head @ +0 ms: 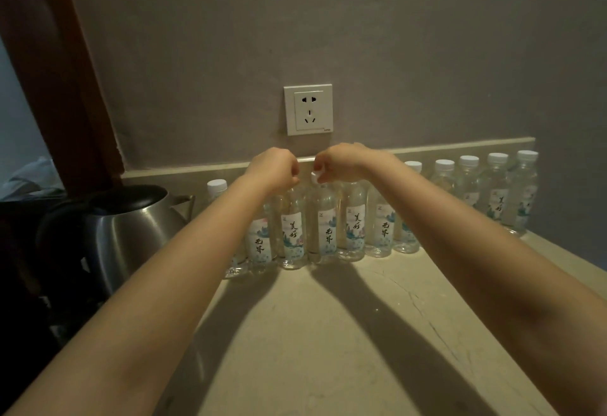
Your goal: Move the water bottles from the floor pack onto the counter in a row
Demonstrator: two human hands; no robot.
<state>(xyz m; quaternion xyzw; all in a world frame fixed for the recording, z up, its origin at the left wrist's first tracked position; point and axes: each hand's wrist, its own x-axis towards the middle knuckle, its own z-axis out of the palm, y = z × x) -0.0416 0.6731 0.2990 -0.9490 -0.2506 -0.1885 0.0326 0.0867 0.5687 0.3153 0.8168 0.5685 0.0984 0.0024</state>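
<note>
Left hand point(274, 165): fingers curl away from view. The cap of the left-centre bottle point(293, 231) beneath it is hidden, so the grip is unresolved. Right hand point(341, 161) pinches the centre bottle point(323, 231) at its cap, mostly covering it. Left forearm point(197, 267) masks most of the left end bottle point(217, 186). Kettle point(131, 228) base is lost in shadow. Small label print illegible.

Paper labels point(292, 235) on the water bottles point(354, 193): black vertical brush chars. I read 2 variants: 美好 on 3 btls (one below my left hand point(272, 169), one mid-row, one 2nd from R end); prob. 无界 on 3 others. Small print under chars: illegible. Tiny mark on wall socket point(308, 110), lower R corner: can't read.
</note>
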